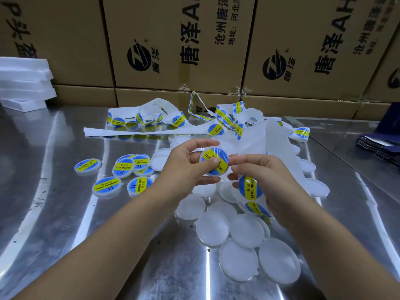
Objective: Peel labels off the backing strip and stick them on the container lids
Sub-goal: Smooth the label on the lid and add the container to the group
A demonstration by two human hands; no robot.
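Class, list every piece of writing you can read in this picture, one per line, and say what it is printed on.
"SOLDERING PASTE", "II": label on a finished lid.
"SOLD", rest covered: held lid, left hand.
"PASTE": next label on the backing strip, right hand.
"唐泽 AH", "沧州唐泽", "地址:河北", cut off: middle cardboard box.
"唐泽": beside its round logo.
Small Chinese print on the labels: too blurred.

Reflective stainless-steel table (54,191). Printed cardboard cartons (173,44) stacked along rear edge. White foam slabs (23,81) far left; dark blue pouches (381,146) far right.
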